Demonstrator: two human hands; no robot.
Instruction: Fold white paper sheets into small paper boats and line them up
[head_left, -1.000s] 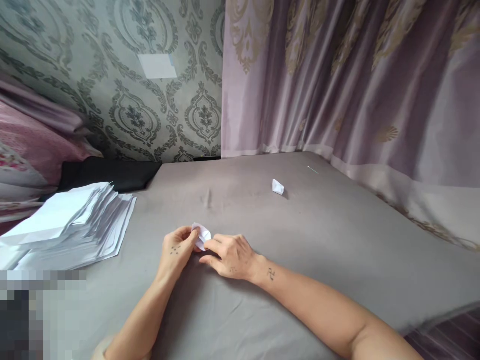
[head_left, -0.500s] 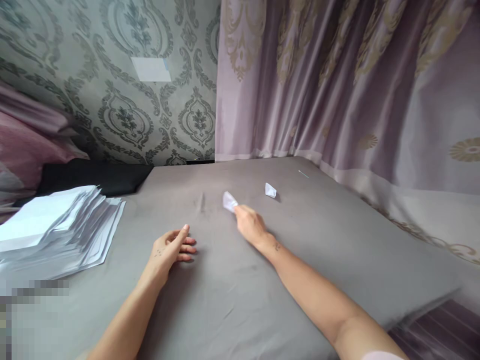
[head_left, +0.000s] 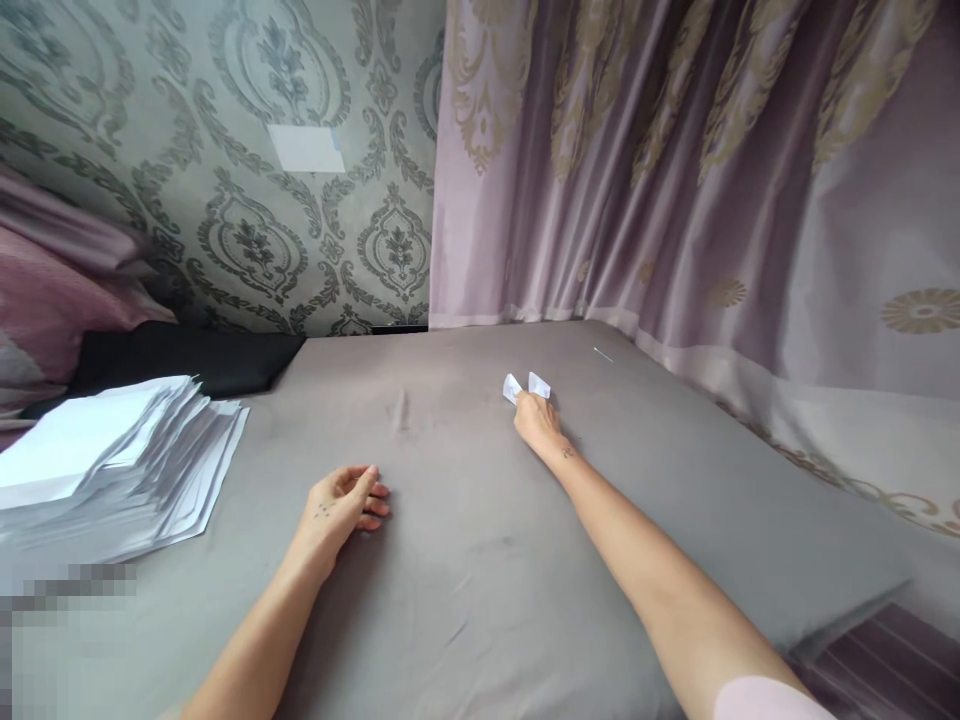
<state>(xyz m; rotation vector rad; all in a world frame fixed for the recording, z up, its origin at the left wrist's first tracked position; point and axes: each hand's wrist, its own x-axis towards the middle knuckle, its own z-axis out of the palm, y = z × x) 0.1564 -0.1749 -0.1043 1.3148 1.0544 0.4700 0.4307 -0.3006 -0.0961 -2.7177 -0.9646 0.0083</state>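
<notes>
My right hand (head_left: 537, 420) reaches toward the far part of the grey cloth surface (head_left: 442, 580), its fingers closed on a small folded white paper (head_left: 511, 387). Just right of that piece, a second folded white paper (head_left: 538, 384) stands close to my fingers; whether the two touch I cannot tell. My left hand (head_left: 346, 502) rests on the cloth nearer to me, palm turned inward, with its fingers loosely curved and apart and nothing in them.
At the left lies a thick stack of white paper sheets (head_left: 112, 450), in front of a folded black cloth (head_left: 195, 360). A thin white stick (head_left: 604, 355) lies at the far right. Behind hang a pink curtain (head_left: 510, 200) and patterned wallpaper (head_left: 255, 230).
My right hand has moved right and farther away with the folded paper, up to the second folded paper. My left hand has hardly moved.
</notes>
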